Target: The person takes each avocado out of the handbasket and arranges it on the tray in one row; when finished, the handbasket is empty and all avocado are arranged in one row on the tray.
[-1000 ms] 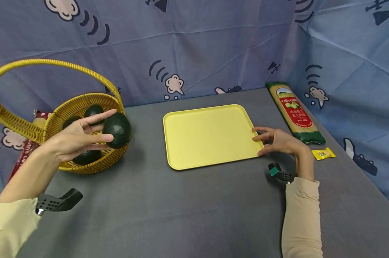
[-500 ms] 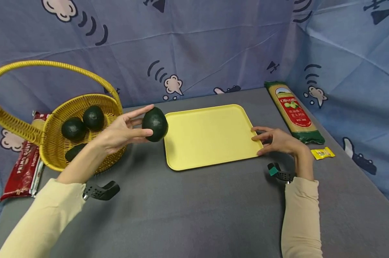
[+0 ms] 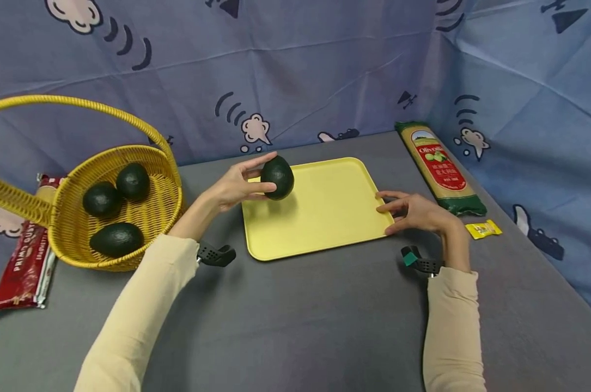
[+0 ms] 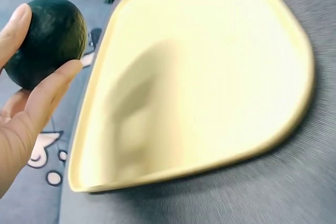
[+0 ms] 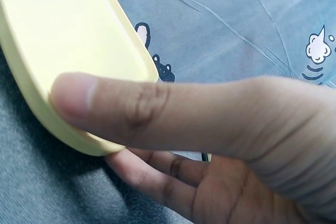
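My left hand [image 3: 238, 185] pinches a dark green avocado [image 3: 278, 177] between thumb and fingers, above the left part of a yellow tray [image 3: 324, 209]. In the left wrist view the avocado [image 4: 51, 40] is clear of the tray [image 4: 231, 72], and a shadow falls on the tray's surface. At the tray's right edge my right hand [image 3: 415, 213] holds the rim. The right wrist view has the thumb [image 5: 105, 100] over the rim and other fingers [image 5: 152, 177] at its outer side. A yellow wicker basket [image 3: 74, 256] at the left holds three more avocados [image 3: 116, 239].
A red spaghetti pack [image 3: 24, 267] lies left of the basket, partly behind it. Right of the tray are a green and gold pasta pack [image 3: 439, 166] and a small yellow wrapped sweet [image 3: 483, 229]. A patterned blue cloth [image 3: 295, 76] hangs behind the grey table [image 3: 295, 326].
My left hand has carried the avocado rightward from over the basket to above the tray. The right hand has stayed at the tray's edge. The head view has shifted slightly.
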### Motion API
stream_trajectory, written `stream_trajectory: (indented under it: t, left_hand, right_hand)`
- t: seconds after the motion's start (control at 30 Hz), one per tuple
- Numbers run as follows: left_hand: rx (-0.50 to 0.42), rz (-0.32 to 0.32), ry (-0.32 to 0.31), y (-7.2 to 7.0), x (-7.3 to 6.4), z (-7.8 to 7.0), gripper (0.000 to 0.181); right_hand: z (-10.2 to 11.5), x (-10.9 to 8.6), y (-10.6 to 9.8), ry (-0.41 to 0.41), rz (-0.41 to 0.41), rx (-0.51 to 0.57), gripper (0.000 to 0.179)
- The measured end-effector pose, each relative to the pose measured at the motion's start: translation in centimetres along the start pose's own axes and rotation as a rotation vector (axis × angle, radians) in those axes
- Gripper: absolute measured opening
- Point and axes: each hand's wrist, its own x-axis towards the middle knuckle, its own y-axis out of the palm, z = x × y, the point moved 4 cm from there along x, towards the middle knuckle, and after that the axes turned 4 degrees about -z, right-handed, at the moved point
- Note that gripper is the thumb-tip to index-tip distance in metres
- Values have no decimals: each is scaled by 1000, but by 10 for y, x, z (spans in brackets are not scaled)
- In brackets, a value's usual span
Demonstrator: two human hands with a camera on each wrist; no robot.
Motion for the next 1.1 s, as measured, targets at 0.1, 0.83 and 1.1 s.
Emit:
stream_trajectory:
  t: [0.1, 0.83, 1.1]
  left_hand:
    - [0, -16, -1, 0, 14, 5, 73]
    - [33, -76, 2, 58, 90, 17, 70]
    - [83, -62, 4, 81, 113, 23, 72]
  right_hand:
    - [-2, 1, 1, -10, -7, -4, 55]
    - [-3, -4, 0, -8, -44, 30, 53]
    - [-2, -4, -1, -25, -42, 21, 52]
